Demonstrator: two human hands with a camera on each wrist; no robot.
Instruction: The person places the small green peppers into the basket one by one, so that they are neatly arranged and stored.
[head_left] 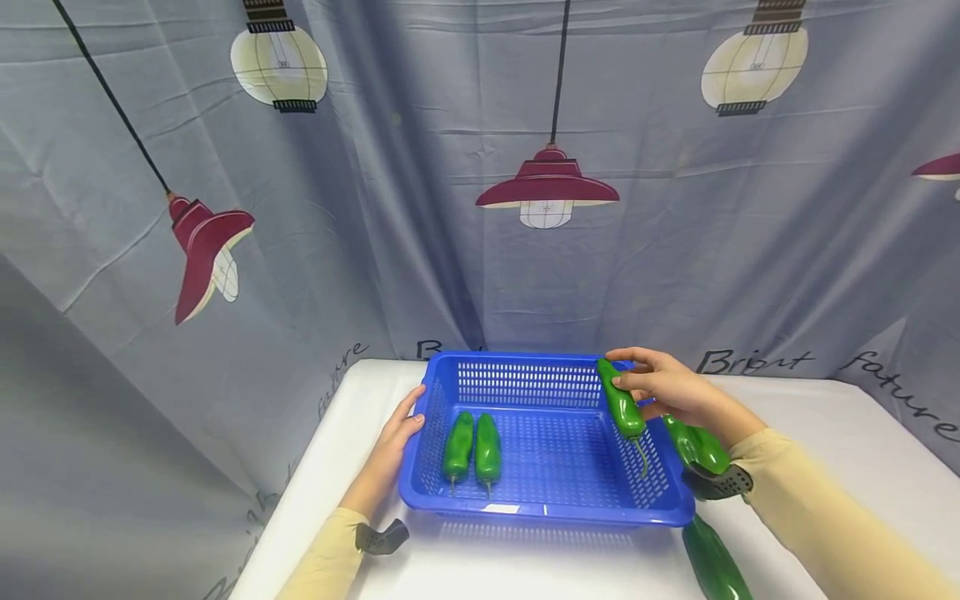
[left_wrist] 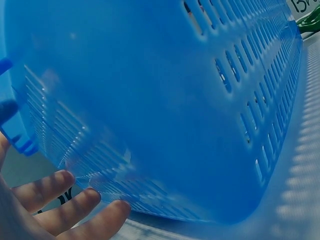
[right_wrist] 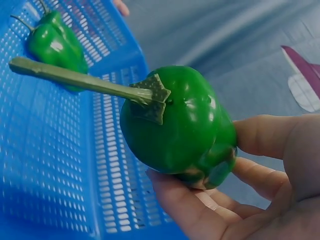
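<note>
Right grip (head_left: 663, 387), angled inward, pinches 1 pepper (head_left: 622, 406) over the basket (head_left: 540, 510).

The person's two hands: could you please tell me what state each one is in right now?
Left hand: open, at the side of the blue perforated plastic basket.
Right hand: holding a long, glossy green pepper.

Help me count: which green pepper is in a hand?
The pepper held by the right hand, over the right end of the basket; two lie inside it, others outside.
</note>
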